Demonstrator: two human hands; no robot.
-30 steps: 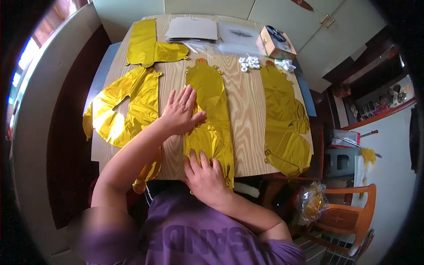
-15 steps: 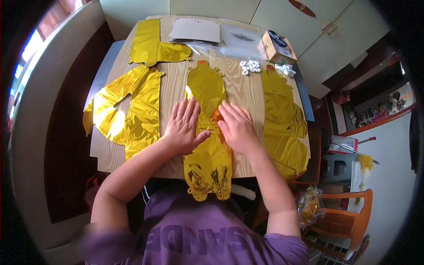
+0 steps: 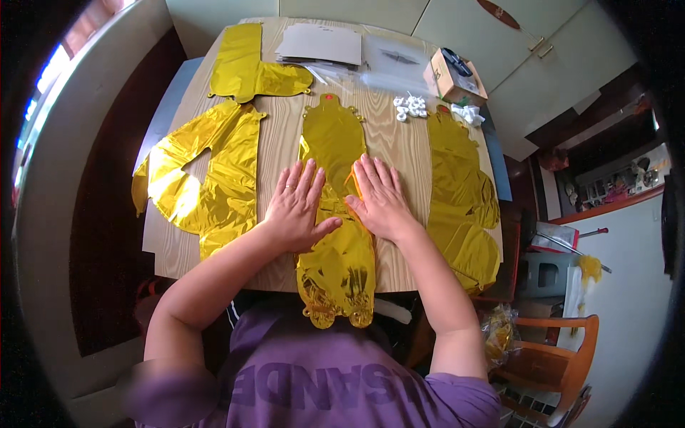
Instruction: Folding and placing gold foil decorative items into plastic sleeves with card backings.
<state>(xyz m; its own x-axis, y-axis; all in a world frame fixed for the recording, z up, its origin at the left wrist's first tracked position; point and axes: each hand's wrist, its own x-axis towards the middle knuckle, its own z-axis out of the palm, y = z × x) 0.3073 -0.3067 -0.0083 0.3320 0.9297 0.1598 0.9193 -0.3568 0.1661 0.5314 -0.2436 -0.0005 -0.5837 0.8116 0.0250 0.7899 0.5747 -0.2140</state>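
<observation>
A flat gold foil balloon (image 3: 332, 139) lies lengthwise down the middle of the wooden table (image 3: 280, 146). Its rounded lower end hangs past the near edge, and a small red spot marks its far tip. My left hand (image 3: 292, 203) rests flat on the balloon's left side, fingers stretched out, a ring on one of them. On the opposite side, my right hand (image 3: 380, 200) lies palm down with its fingers spread, along the balloon's right edge. The foil between my hands is creased at a narrower part. Neither hand grips anything.
More gold foil balloons lie around: a crumpled one (image 3: 232, 171) at left, an L-shaped one (image 3: 239, 60) at far left, another (image 3: 462, 192) at right. Behind are stacked grey cards (image 3: 321, 44), clear plastic sheets (image 3: 392, 64), white rolls (image 3: 410, 107) and a small box (image 3: 451, 78). A wooden chair (image 3: 556, 349) stands at right.
My right hand has flattened and spread its fingers on the balloon's right edge. My left hand stays in nearly the same place. The view has shifted slightly.
</observation>
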